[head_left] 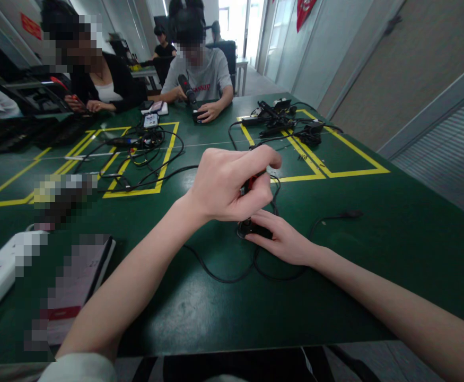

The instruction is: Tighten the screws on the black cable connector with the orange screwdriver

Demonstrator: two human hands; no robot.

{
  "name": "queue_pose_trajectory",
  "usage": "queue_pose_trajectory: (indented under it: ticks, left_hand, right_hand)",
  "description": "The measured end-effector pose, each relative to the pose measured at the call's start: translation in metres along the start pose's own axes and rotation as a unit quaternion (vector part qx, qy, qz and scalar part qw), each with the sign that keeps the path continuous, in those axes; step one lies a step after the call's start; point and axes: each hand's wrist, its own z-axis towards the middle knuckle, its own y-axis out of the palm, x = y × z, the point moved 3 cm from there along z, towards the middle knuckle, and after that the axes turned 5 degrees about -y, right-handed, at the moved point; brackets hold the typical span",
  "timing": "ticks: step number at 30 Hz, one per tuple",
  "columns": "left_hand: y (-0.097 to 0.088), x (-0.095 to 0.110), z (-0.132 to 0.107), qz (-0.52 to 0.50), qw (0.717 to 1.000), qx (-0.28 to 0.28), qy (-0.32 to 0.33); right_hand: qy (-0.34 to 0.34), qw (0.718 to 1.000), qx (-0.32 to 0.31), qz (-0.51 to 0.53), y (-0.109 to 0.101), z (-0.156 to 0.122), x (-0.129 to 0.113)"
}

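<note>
My left hand point(232, 183) is closed around an upright black-and-red tool point(251, 183), mostly hidden in the fist, so its exact kind does not show. Its lower end comes down at a small black box point(261, 231), which looks like a power adapter and lies on the green table point(164, 313). From the right, my right hand point(285, 239) grips this box, thumb on the near side and fingers on the far side. A thin black cord point(224, 280) loops on the table below both hands. Another cord ends in a black plug point(351, 214) to the right.
At left lie a white power strip point(1, 270) and a flat phone-like item point(76, 286). Yellow tape point(359, 172) marks areas holding tangled cables point(144, 140) and a heap of black adapters point(275, 119). Across the table, a person point(200, 69) holds a black tool point(187, 90).
</note>
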Motion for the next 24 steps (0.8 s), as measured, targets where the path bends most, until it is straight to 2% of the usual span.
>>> queue_pose_trajectory:
  ticks: [8,16,24]
  left_hand:
    - [0.0005,0.0010,0.0011,0.002,0.999,0.016,-0.030]
    - [0.0012,0.0006,0.0019,0.026,0.999,0.020,-0.002]
    - [0.0020,-0.0016,0.0015,0.029,0.999,0.016,-0.031]
  right_hand:
    - [0.010,1.000,0.002,-0.003,0.0024,-0.0030,0.0037]
    - [0.023,1.000,-0.005,0.001,0.0013,-0.0018,0.0033]
    - [0.029,1.000,-0.010,0.003,0.0010,-0.0018,0.0037]
